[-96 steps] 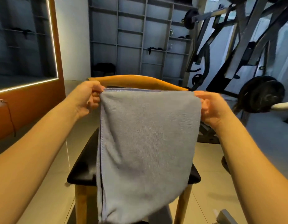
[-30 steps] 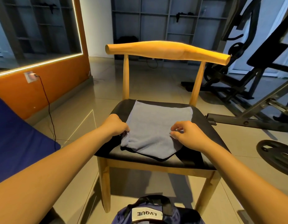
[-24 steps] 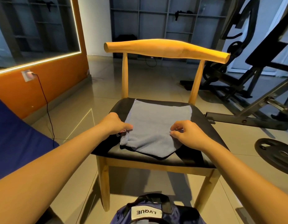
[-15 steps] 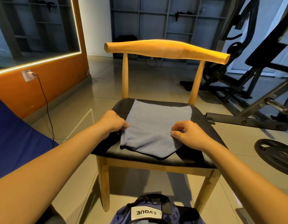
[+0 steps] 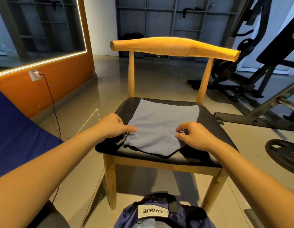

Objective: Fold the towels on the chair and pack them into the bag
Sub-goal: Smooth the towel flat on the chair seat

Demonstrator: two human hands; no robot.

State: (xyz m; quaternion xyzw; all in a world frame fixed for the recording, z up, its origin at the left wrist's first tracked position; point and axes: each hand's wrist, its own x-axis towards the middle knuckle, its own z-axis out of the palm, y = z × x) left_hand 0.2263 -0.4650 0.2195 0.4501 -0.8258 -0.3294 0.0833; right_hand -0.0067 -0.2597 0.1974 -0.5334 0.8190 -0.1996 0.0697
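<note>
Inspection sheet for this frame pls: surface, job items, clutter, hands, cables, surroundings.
Surface: black chair seat, wooden frame.
Job's things: grey towel flat on seat; blue bag on floor in front.
Clutter: dark cloth edge under towel, unidentifiable.
Hands: left hand rests on towel's left edge, grip unclear; right hand pinches right edge.
Cables: black cable from wall socket down to floor.
Surroundings: gym machine, weight plate, shelving.

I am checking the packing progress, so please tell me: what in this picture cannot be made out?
- Bag: head view, the bottom edge cuts it off; its contents are not shown.
- Under the towel: head view, the towel covers it; a dark layer at its front edge could be cloth or the chair seat.
- Left hand: head view, its own back hides the lower fingers, so its grip is unclear.
</note>
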